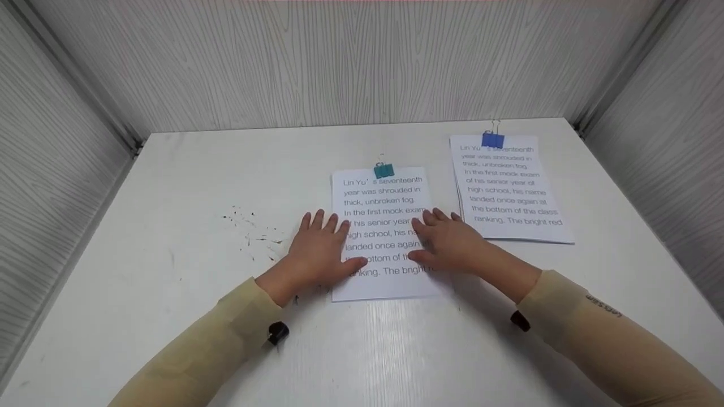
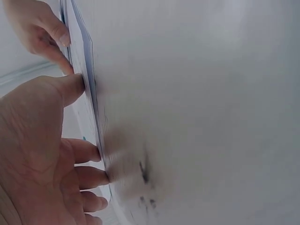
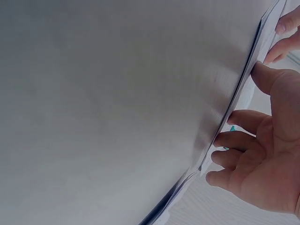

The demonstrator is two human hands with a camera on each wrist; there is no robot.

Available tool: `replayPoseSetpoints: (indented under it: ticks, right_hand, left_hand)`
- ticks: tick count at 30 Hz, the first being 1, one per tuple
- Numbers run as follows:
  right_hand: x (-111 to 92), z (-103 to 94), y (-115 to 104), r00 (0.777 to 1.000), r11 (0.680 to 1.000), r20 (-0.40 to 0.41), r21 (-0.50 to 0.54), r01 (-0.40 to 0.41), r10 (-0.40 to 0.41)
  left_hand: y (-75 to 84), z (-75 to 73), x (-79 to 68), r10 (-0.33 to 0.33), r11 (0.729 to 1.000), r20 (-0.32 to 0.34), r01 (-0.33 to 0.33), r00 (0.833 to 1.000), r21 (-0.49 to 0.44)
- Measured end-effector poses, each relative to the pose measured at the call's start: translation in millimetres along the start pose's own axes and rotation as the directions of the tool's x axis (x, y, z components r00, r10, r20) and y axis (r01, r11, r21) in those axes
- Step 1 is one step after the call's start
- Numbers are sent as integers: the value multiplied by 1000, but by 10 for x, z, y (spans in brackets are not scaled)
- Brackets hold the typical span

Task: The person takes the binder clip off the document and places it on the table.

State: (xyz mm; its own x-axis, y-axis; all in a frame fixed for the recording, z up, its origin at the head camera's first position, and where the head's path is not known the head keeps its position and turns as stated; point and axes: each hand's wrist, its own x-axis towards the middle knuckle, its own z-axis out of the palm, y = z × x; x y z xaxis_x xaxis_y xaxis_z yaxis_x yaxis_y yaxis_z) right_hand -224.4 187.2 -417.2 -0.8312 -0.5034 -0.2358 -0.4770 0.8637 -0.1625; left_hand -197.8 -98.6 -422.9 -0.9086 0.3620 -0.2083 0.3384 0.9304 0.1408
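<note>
A stack of printed paper (image 1: 382, 285) with a teal binder clip (image 1: 384, 170) at its top edge lies on the white table. At its left edge is my left hand (image 1: 319, 249), fingers spread and thumb over the lower text. My right hand (image 1: 452, 243) lies across the right edge, fingers pointing inward. In the left wrist view, the thumb and fingertips of the left hand (image 2: 42, 136) touch the side of the sheets (image 2: 88, 56). The right wrist view has the right hand (image 3: 262, 150) with its fingertips along the stack's edge (image 3: 243, 75).
A second printed stack (image 1: 509, 192) with a blue binder clip (image 1: 492, 140) lies to the back right, near my right hand. Dark marks (image 1: 249, 226) spot the table (image 1: 198, 169) on the left. Grey wood-grain panels (image 1: 350, 62) enclose the back and sides.
</note>
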Motion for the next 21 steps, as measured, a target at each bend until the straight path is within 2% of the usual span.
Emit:
replayPoseSetpoints:
  ticks: [7,21]
  right_hand:
    - [-121,28,-64,999,999,-24,-10,35,-35]
    - [-329,116,-209,998,998,-35,-42,47,-48]
  left_hand:
    - [50,36,-126,7,1000,-25,-7,1000,8]
    - [125,102,-403,40,999,-59,-40,997,3]
